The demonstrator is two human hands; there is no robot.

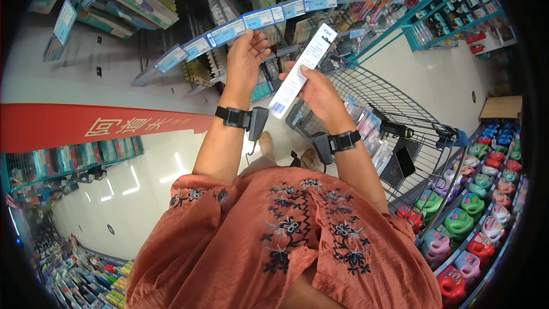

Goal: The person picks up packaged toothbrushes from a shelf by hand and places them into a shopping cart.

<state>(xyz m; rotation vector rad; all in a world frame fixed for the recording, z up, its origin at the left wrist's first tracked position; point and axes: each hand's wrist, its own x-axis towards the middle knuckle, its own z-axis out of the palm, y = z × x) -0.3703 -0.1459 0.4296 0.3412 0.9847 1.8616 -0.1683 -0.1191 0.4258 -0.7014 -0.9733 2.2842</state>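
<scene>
My right hand [321, 96] is closed around a long, narrow white hanging package [301, 74], thumb across its face. The package has a hanging hole near its top, small dark print and a barcode at its lower end. It slants up and to the right. My left hand [247, 60] is up at the shelf's price-label strip [263, 18], its fingers loosely curled and a little apart, with nothing visible in them. Its thumb tip is at or just below the strip; touching or not, I cannot tell. Each wrist wears a black strap with a dark device.
A wire shopping cart [394, 100] stands at my right, holding several packaged items [369, 134] and a dark phone-like object [405, 161]. Rows of colourful bottles [460, 223] fill the lower right. A red banner [63, 129] juts in from the left. Packed shelves [140, 0] rise ahead.
</scene>
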